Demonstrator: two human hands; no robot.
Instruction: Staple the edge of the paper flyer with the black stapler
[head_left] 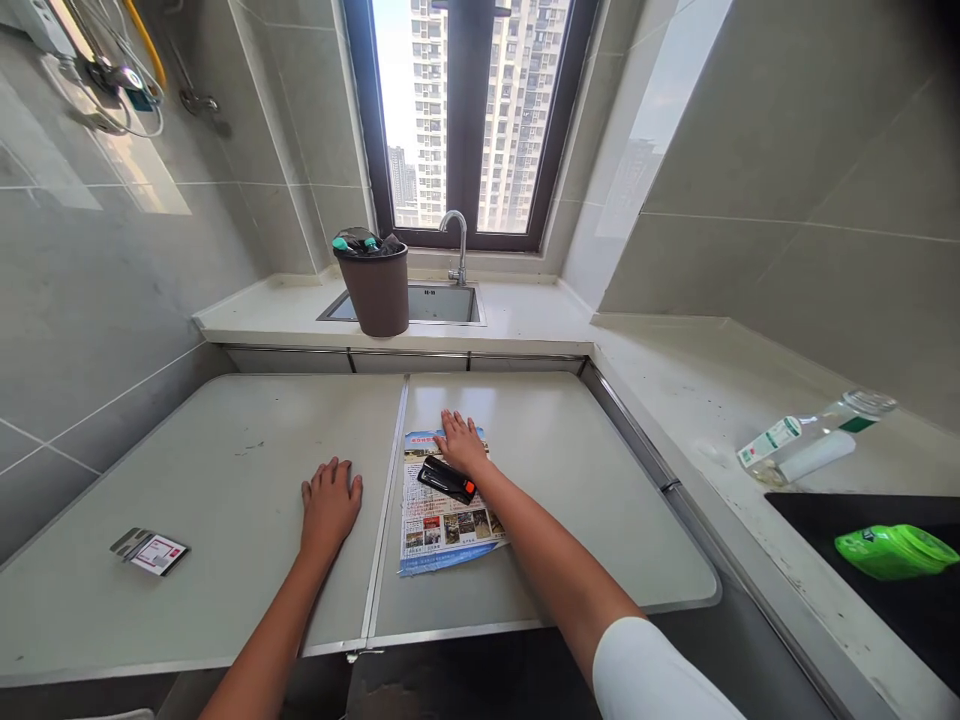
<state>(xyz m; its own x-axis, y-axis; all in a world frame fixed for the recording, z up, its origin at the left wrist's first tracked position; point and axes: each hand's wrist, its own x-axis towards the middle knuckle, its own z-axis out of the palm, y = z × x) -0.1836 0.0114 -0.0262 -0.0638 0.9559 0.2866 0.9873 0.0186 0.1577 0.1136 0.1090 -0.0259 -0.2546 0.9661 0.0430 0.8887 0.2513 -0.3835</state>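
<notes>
My left hand (330,502) lies palm down on the left half of the folding table (247,460), fingers a little apart, holding nothing. On the right half, my right hand (460,440) rests flat with fingers spread over the top right part of a printed flyer (442,535). The flyer has blue edges, small text and a row of pictures. Across its middle lies a black stapler-like tool (444,479) with an orange-red end, just below my right hand. A small grey packet with a pink-and-white label (159,553) is on the table far to the left.
A brown bin (375,290) stands at the sink (442,305), near the faucet (458,245). To the right, the counter holds a clear bottle (814,435) and a green bottle (892,552) over a black surface. A metal seam (384,500) splits the table.
</notes>
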